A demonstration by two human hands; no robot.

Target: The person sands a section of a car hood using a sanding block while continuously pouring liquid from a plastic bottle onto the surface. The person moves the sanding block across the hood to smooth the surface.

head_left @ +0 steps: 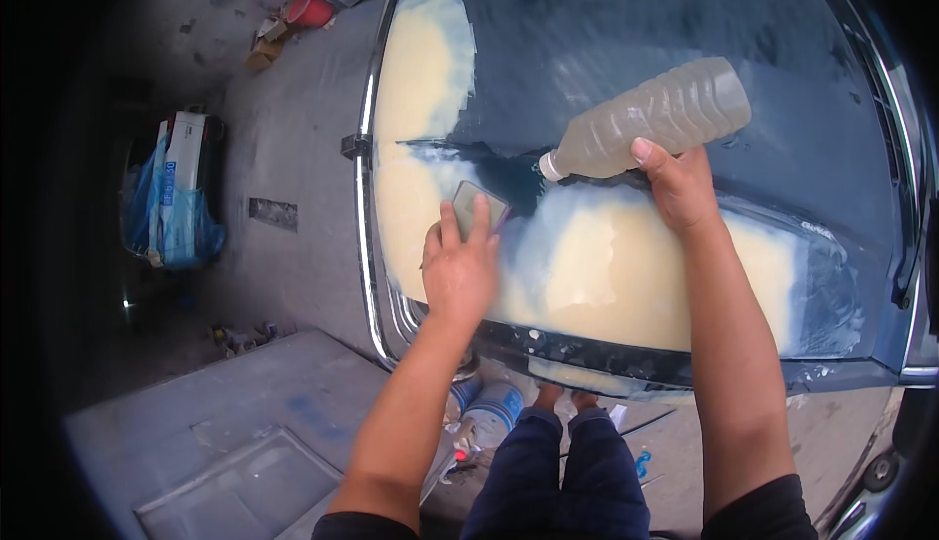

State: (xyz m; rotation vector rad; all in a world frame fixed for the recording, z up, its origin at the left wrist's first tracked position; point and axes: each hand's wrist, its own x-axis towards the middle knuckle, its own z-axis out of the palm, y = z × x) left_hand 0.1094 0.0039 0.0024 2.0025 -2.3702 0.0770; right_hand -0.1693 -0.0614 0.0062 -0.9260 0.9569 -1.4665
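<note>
My right hand (680,188) grips a clear plastic bottle (650,116) of cloudy water, tipped with its white neck pointing down-left over the dark car hood (636,22). My left hand (460,266) presses a small grey sanding block (476,209) flat on the hood, at the edge of a pale yellow filler patch (606,266). The bottle's mouth hangs just right of the block. A second filler patch (421,61) lies further up on the left side of the hood.
The chrome trim (367,198) edges the hood on the left. Spray cans (489,413) stand on the concrete floor by my feet. A blue bag with boxes (176,198) and a red bucket (309,9) sit further left.
</note>
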